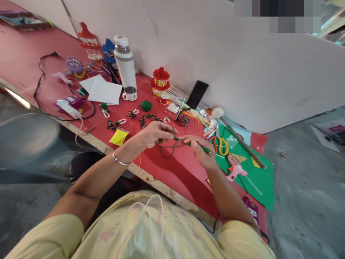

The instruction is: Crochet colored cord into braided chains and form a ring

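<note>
My left hand [157, 133] pinches dark green yarn [168, 157] between thumb and fingers, and a loose loop of it hangs below over the red table. My right hand [201, 151] is wrapped round a crochet hook [206, 149] with a green grip and a thin metal shaft. The fingertips of both hands come close together at a small green knot of stitches [176, 138]. A green yarn ball [146, 105] lies behind my left hand. Beside it are a braided multicoloured loop [144, 120] and a multicoloured yarn ball [184, 120].
Yellow-handled scissors [223, 146], a pink glue gun [237, 172] and a long-handled mallet [239, 136] lie by green sheets at right. Further back stand a phone [198, 94], a white flask [125, 66] and a cup [130, 94]. A yellow packet [119, 136] lies near the table's front edge.
</note>
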